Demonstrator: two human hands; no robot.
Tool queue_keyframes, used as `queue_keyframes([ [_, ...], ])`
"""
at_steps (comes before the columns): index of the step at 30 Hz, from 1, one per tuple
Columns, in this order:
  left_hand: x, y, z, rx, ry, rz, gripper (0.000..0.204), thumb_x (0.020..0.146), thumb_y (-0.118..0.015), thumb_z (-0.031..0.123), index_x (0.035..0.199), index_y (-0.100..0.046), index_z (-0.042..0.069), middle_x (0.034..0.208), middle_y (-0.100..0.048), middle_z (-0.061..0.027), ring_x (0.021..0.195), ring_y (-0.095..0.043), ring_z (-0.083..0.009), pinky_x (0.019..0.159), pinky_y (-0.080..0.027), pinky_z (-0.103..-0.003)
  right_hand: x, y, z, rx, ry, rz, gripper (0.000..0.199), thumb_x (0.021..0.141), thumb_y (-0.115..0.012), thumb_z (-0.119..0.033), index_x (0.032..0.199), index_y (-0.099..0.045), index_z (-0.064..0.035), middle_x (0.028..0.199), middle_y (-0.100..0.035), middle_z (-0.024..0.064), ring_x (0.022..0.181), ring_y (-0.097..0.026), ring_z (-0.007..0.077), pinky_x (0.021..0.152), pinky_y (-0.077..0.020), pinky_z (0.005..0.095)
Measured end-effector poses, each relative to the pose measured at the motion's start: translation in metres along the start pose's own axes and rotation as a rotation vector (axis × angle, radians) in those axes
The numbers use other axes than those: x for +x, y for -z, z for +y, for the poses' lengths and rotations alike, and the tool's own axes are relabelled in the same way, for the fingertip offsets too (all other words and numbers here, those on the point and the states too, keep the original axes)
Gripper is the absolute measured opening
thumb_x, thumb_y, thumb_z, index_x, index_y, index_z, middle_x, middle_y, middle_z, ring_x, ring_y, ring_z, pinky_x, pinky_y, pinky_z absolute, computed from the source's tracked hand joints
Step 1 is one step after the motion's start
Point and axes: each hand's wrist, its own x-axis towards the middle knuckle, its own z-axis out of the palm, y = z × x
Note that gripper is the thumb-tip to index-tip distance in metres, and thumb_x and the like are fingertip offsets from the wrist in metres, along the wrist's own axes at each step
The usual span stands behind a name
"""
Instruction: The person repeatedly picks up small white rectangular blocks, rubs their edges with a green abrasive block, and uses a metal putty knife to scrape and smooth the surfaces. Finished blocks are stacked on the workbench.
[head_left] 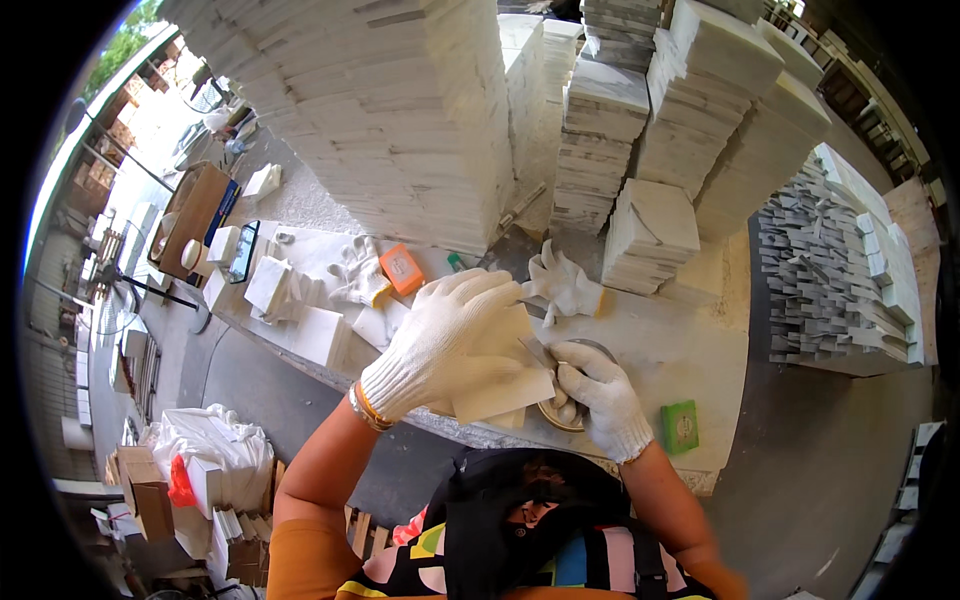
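My left hand [452, 335], in a white knitted glove, grips a thin white stone tile [503, 396] held tilted above the work table. My right hand [603, 398], gloved as well, is closed around a small tool with a flat grey metal blade [538, 352], like a putty knife. The blade is close to the tile's right edge; whether they touch I cannot tell. Beneath my right hand is a round metal bowl [562, 424], partly hidden by the hand and the tile. A loose white glove [562, 284] lies just beyond the hands.
Tall stacks of white tiles [400, 130] rise at the back. An orange box [402, 270], another glove [357, 272] and a phone [244, 250] lie to the left. A green box [679, 427] sits at the table's right. Further right stands a pallet of grey-white strips [815, 270].
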Motion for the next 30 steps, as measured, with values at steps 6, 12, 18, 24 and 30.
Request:
queue_keyframes([
  [6, -0.019, 0.003, 0.049, 0.124, 0.182, -0.11, 0.107, 0.051, -0.091, 0.046, 0.141, -0.05, 0.008, 0.146, -0.047, -0.0233, 0.135, -0.045, -0.045, 0.112, -0.034, -0.057, 0.012, -0.006, 0.008, 0.102, -0.012, -0.05, 0.043, 0.103, -0.058, -0.02, 0.136, -0.055, 0.007, 0.079, -0.063, 0.0036, 0.057, -0.053, 0.0087, 0.051, -0.0404, 0.022],
  [12, -0.016, -0.012, 0.045, 0.119, 0.171, -0.042, 0.108, 0.049, -0.091, 0.044, 0.143, -0.05, 0.006, 0.143, -0.05, -0.0234, 0.135, -0.046, -0.0438, 0.112, -0.034, -0.056, 0.023, 0.0, 0.02, 0.284, -0.02, -0.181, 0.044, 0.102, -0.06, -0.019, 0.137, -0.054, 0.0073, 0.079, -0.059, 0.0023, 0.059, -0.05, 0.0089, 0.054, -0.0395, 0.023],
  [18, -0.011, -0.012, 0.052, 0.146, 0.179, -0.032, 0.101, 0.049, -0.088, 0.04, 0.138, -0.054, 0.004, 0.137, -0.054, -0.0227, 0.129, -0.051, -0.0442, 0.109, -0.038, -0.055, 0.021, 0.01, 0.038, 0.22, 0.012, -0.247, 0.036, 0.102, -0.058, -0.014, 0.132, -0.058, 0.0057, 0.083, -0.057, 0.0013, 0.062, -0.048, 0.0093, 0.054, -0.0364, 0.0232],
  [24, -0.005, -0.012, 0.054, 0.142, 0.179, -0.058, 0.101, 0.049, -0.088, 0.04, 0.136, -0.054, 0.003, 0.135, -0.055, -0.0231, 0.127, -0.051, -0.0448, 0.108, -0.039, -0.054, 0.019, 0.012, 0.036, 0.384, 0.035, -0.348, 0.036, 0.102, -0.055, -0.012, 0.132, -0.057, 0.008, 0.077, -0.052, 0.0006, 0.06, -0.046, 0.0106, 0.054, -0.0348, 0.0244],
  [30, -0.018, -0.02, 0.044, 0.151, 0.18, -0.062, 0.111, 0.051, -0.091, 0.045, 0.144, -0.048, 0.001, 0.144, -0.05, -0.0265, 0.132, -0.048, -0.0459, 0.11, -0.037, -0.056, 0.011, 0.018, 0.052, 0.387, 0.069, -0.359, 0.036, 0.103, -0.055, -0.01, 0.132, -0.058, 0.0089, 0.076, -0.056, 0.0039, 0.06, -0.049, 0.0128, 0.055, -0.038, 0.0261],
])
